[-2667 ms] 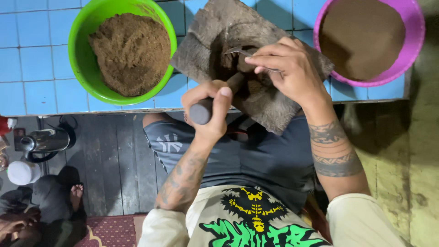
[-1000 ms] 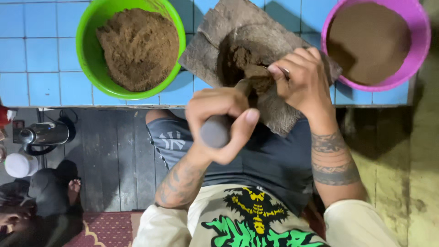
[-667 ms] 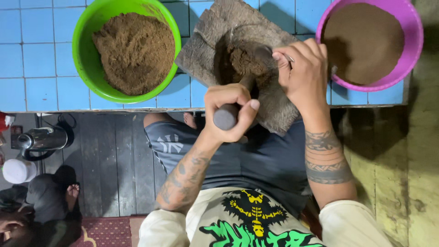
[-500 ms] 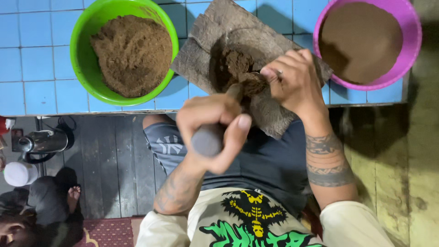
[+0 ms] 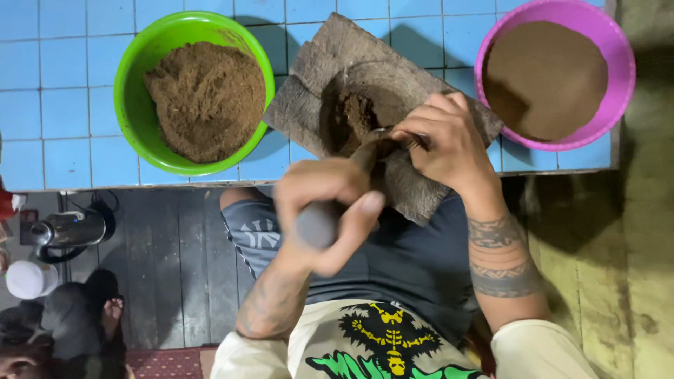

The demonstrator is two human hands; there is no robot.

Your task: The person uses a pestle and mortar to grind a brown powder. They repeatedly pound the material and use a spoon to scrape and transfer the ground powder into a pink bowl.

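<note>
The left hand is raised toward the camera and blurred, its fingers curled tight into a fist-like grip, thumb side up, knuckles turned away from the body. Its forearm, tattooed, runs down and to the left, elbow bent. The right hand lies farther out, palm down, fingers bunched together and pinching at their tips, pointing left. Its wrist is bent slightly, and the forearm, banded with tattoos, slopes back toward the body.
</note>
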